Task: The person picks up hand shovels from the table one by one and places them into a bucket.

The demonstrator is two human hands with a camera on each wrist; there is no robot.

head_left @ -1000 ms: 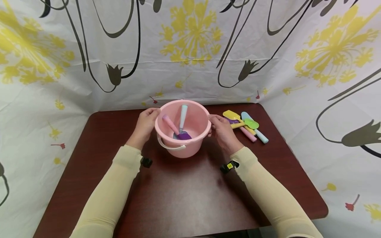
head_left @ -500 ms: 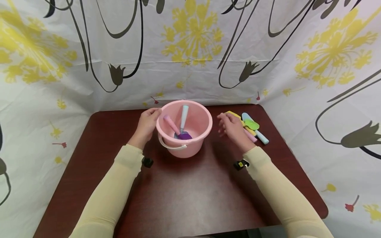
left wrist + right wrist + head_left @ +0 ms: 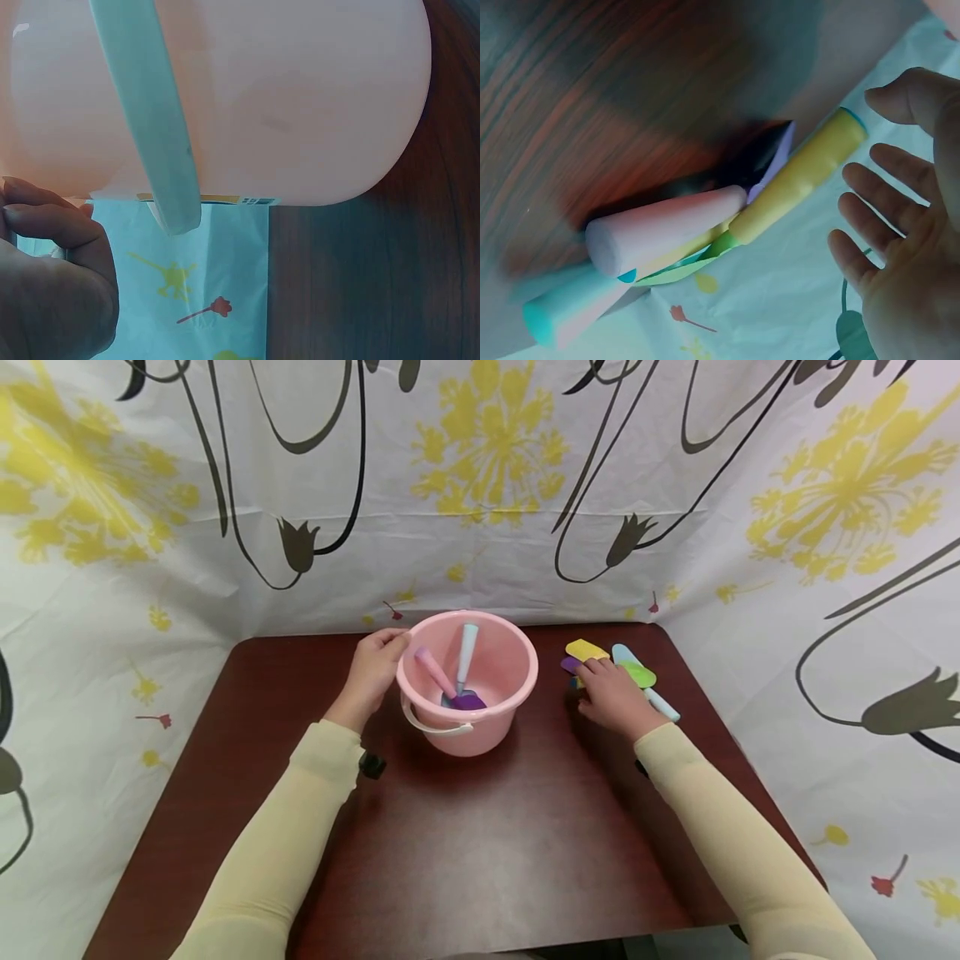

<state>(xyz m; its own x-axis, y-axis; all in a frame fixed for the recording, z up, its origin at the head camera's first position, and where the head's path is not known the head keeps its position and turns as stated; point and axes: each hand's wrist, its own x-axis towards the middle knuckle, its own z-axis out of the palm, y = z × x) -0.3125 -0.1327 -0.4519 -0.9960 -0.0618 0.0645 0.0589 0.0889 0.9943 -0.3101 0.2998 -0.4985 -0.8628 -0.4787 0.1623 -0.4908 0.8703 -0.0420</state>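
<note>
The left grip [image 3: 377, 668] pinches the pink bucket [image 3: 486, 733]; beside the spread right grip [image 3: 617, 700], its wrist view bares a yellow handle [image 3: 801, 178] the head view mostly hides.

We had open tabletop [image 3: 480, 852] in front of the pink bucket [image 3: 483, 737], plus a gap right of it, up to our right hand [image 3: 617, 696]. Our left hand [image 3: 372, 672] blocked its left rim, the curtain [image 3: 495, 572] its back; two tools [image 3: 467, 652] leaned inside it, and piled toy shovels [image 3: 641, 676] crowded farther right.
</note>
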